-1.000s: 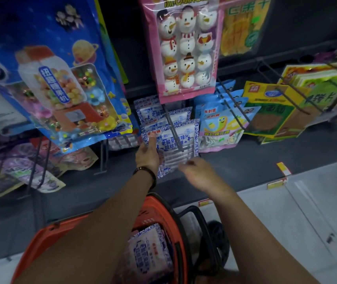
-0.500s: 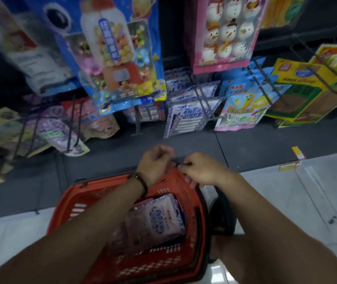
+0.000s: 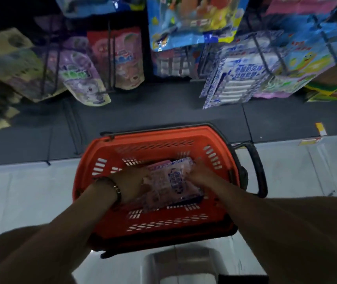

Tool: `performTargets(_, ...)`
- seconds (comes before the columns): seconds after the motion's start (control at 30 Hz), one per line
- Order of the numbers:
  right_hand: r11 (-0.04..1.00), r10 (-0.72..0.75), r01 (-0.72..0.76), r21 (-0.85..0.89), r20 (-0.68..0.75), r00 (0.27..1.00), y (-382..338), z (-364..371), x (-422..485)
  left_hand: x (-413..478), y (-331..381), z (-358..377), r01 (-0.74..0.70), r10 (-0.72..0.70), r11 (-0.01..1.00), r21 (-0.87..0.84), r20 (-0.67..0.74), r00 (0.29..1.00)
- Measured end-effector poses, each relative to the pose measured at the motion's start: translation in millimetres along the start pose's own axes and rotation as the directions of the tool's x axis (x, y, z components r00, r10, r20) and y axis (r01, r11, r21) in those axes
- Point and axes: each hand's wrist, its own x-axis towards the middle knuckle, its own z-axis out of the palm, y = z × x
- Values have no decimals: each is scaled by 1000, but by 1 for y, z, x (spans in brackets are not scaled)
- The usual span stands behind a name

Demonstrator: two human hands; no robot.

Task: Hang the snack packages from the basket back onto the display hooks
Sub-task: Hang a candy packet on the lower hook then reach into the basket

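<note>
Left hand (image 3: 134,186) and right hand (image 3: 200,175) touch the packet (image 3: 171,186) in the basket (image 3: 159,136), grip unclear, below hung packets (image 3: 235,83).

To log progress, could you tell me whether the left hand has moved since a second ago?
Yes: the left hand has come down from the hanging blue-and-white packs into the orange basket.

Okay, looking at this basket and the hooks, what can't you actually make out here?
Head view: whether the left hand or right hand grips the top package; blur and the package hide the fingers.
How many packages the basket holds; hands and top package cover them.
Print on the hanging blue-and-white packages; motion blur.
Upper-row bags; cut by the top edge.
</note>
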Motion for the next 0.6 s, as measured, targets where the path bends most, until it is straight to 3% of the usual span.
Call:
performTargets(0.07,991,75,-76,110,7,997,8,26,16,6,3,-8,-12,7,998,66,78,997)
performTargets(0.23,946,216,-196,258,-49,975,67,107,84,24,-15,-20,79,-87,991,107,74,993)
performTargets(0.37,778,358,-273,565,-43,933,45,94,55,33,-14,-25,90,-95,993,71,58,994)
performTargets(0.47,819,351,-275,503,-60,935,23,83,47,37,-19,-17,63,-77,991,118,117,990)
performTargets(0.6,879,289,-250,405,-37,956,12,82,47,38,-15,-12,51,-54,996,68,48,997)
